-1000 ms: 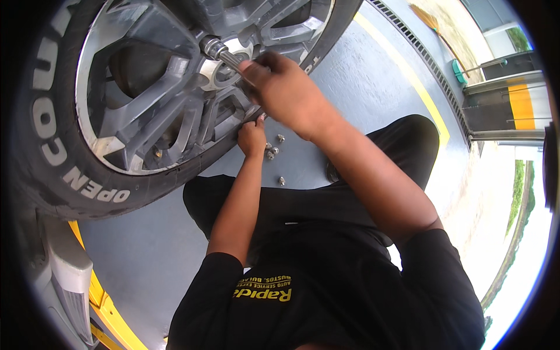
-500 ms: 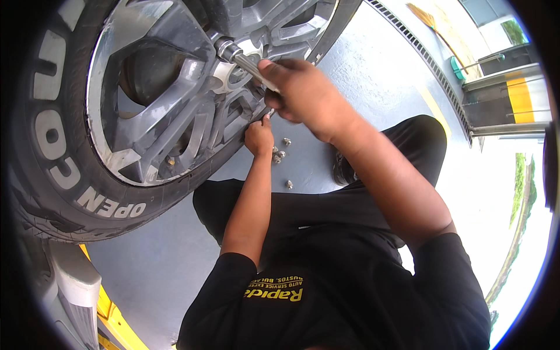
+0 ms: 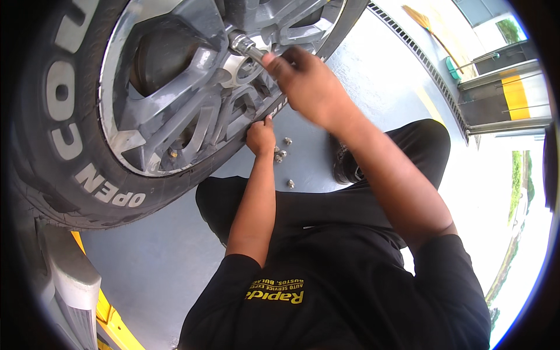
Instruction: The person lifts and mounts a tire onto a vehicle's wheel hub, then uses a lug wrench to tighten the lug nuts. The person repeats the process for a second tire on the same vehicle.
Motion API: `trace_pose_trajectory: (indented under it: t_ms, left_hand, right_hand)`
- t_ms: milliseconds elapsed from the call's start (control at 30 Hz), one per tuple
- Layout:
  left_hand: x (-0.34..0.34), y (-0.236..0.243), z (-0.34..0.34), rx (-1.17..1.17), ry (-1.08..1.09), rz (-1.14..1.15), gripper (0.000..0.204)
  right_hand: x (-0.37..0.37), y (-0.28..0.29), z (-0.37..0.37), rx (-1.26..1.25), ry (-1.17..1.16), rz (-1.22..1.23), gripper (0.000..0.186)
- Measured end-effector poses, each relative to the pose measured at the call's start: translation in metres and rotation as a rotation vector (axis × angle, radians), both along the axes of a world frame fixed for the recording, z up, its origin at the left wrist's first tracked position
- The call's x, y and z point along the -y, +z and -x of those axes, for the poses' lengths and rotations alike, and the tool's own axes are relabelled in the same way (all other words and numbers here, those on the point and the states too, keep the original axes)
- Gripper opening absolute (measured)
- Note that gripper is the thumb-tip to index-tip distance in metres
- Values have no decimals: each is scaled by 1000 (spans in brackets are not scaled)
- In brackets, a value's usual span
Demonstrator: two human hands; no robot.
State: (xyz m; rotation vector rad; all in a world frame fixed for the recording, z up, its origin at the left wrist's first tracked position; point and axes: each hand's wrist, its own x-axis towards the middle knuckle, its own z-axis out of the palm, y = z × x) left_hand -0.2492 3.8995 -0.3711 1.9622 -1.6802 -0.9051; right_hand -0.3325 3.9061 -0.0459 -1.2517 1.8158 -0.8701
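Observation:
A grey alloy wheel [image 3: 201, 125] with a black tire [image 3: 96, 151] and raised white lettering fills the upper left. My right hand [image 3: 309, 81] is closed round the handle of a chrome socket wrench [image 3: 244, 44]. Its socket end sits at the wheel's hub, beside the round center cap [image 3: 248, 70]; the fastener under it is hidden. Low on the tire's near edge, my left hand [image 3: 261, 137] has its fingers curled against the rubber, thumb upward. What lies in those fingers, if anything, does not show. Several lug nuts [image 3: 280, 154] lie on the floor by this hand.
Yellow metal framework [image 3: 114, 318] stands at lower left beside a grey vehicle part [image 3: 76, 274]. My bent knees are close to the tire. A drain grating [image 3: 417, 61] crosses the grey floor; beyond it are a broom [image 3: 423, 20] and a green dustpan [image 3: 453, 67].
The wrench and my right hand have shifted slightly, with the handle now more hidden behind the fingers. The whole view has moved a little. My left hand stays at the tire's edge.

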Motion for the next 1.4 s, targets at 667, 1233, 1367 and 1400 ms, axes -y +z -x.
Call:
trace_pose_trajectory:
  t_ms: [667, 1233, 1367, 1400]
  left_hand:
    - [3, -5, -3, -35, -18, -11, 52]
    - [-6, -2, 1, -77, -158, 256, 37]
    - [6, -76, 2, 953, -123, 671, 40]
    - [0, -63, 14, 1478, -228, 628, 40]
  right_hand:
    - [0, -3, -28, -620, -29, 202, 35]
    - [27, -7, 21, 600, 218, -284, 26]
    - [26, -20, 35, 197, 672, -80, 29]
    - [10, -21, 51, 109, 675, -47, 39]
